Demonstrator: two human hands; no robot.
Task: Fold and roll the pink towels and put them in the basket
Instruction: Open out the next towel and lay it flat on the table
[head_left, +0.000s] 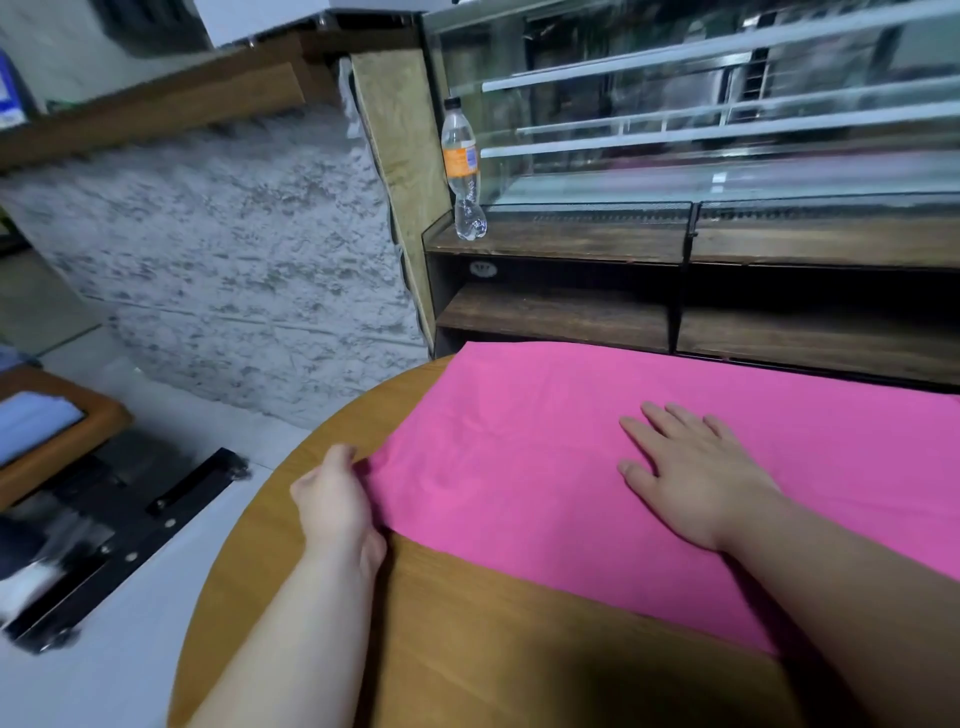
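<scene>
Nearest is the round wooden table (467, 634), with two bare arms reaching over it; one pink towel (519, 431) lies spread flat across its far side, running out of view to the right; the right hand (696, 473) rests on it palm down, fingers straight and spread, likely to pin the cloth; the left hand (337, 499) pinches the towel's left edge, probably to pull it smooth or start a fold; one bottle (460, 166) stands on the counter (571, 239) behind; no basket shows.
</scene>
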